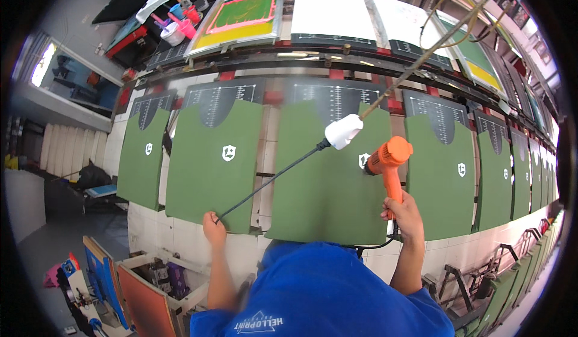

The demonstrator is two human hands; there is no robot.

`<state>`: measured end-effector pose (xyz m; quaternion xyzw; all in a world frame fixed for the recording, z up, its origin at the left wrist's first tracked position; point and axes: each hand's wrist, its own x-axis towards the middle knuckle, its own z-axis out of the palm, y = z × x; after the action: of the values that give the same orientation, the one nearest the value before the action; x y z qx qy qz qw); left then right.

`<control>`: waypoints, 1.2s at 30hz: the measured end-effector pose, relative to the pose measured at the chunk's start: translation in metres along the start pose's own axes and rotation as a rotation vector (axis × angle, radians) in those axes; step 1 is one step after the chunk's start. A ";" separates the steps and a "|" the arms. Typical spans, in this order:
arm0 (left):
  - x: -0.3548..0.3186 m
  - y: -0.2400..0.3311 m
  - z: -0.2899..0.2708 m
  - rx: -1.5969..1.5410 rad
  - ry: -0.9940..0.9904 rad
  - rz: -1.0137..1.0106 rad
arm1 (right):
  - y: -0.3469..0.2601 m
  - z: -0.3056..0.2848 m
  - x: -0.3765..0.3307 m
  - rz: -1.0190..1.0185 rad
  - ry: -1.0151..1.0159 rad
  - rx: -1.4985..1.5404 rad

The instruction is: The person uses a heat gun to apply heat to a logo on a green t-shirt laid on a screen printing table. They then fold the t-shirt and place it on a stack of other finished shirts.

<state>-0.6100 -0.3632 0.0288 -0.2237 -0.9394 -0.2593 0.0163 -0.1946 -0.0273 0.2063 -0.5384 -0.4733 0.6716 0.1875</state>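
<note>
In my right hand (406, 218) is an orange heat gun (394, 162), gripped by its handle. Its dark nozzle points left and covers part of a white shield print on the green fabric piece (325, 186) in front of me. My left hand (214, 228) is closed on a black power cord (265, 185) at the near edge of the neighbouring green piece (205, 168). From there the cord runs up to a white socket connector (344, 130), which hangs from a brownish overhead cable (415, 63). Another stretch of cord trails below the heat gun toward my body.
More green pieces with shield prints lie on dark marked boards (433, 111) along the row. Behind them are a rail, white-covered boards (331, 12) and a printing screen (244, 12). Pink cups (186, 30) stand at the far left. Framed screens (99, 271) lean near my left.
</note>
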 end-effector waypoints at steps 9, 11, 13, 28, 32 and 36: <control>0.072 -0.067 -0.099 0.038 0.224 -0.092 | -0.008 0.040 0.000 -0.088 0.098 0.145; 0.110 -0.101 -0.122 0.069 0.346 -0.083 | -0.014 0.070 -0.009 -0.115 0.097 0.141; 0.150 -0.138 -0.144 0.071 0.425 -0.054 | -0.012 0.108 -0.014 -0.126 0.033 0.143; 0.294 -0.281 -0.107 -0.033 0.117 0.007 | -0.033 0.435 0.007 -0.047 -0.233 0.017; 0.300 -0.296 -0.099 -0.022 0.127 -0.001 | -0.036 0.462 0.012 -0.047 -0.132 -0.017; 0.298 -0.296 -0.104 -0.014 0.050 -0.060 | -0.029 0.474 0.025 -0.091 -0.124 0.005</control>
<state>-1.0141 -0.5188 0.0203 -0.1891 -0.9431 -0.2719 0.0306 -0.6378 -0.1994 0.2038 -0.4734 -0.5062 0.6955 0.1896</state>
